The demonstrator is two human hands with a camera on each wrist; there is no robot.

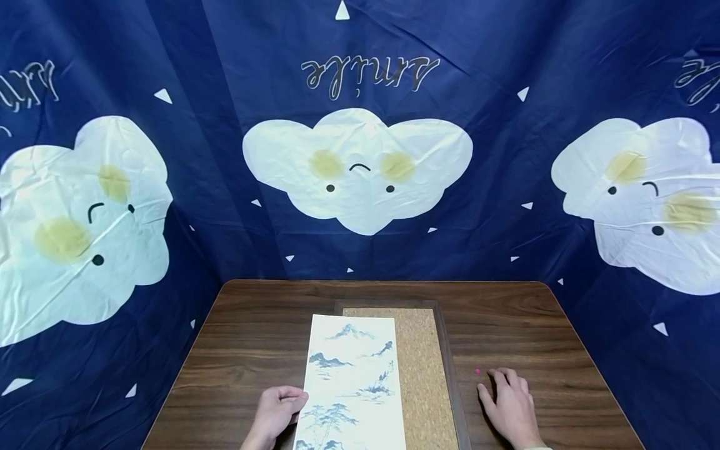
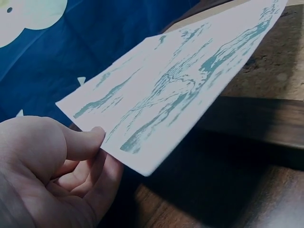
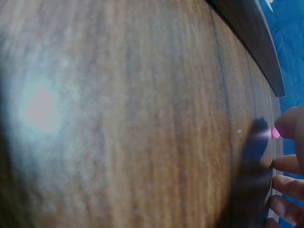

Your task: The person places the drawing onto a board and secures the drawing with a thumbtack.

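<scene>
My left hand (image 1: 275,412) pinches the left edge of a white paper print (image 1: 351,375) with blue ink-style mountains and trees, thumb on top and fingers beneath. In the left wrist view the print (image 2: 156,90) tilts up off the table at its held edge. It overlaps the left part of a cork board (image 1: 422,375) in a dark wooden frame. To the right of the board, my right hand (image 1: 510,406) rests on the table with relaxed, spread fingers. A small bright pink object (image 1: 477,371) lies just beyond its fingertips; in the right wrist view the thumb partly overlaps this pink object (image 3: 275,133).
The brown wood-grain table (image 1: 253,337) reaches back to a dark blue curtain (image 1: 506,219) with cloud faces, which closes in the back and both sides. The board's raised frame (image 1: 450,375) runs between the print and the right hand.
</scene>
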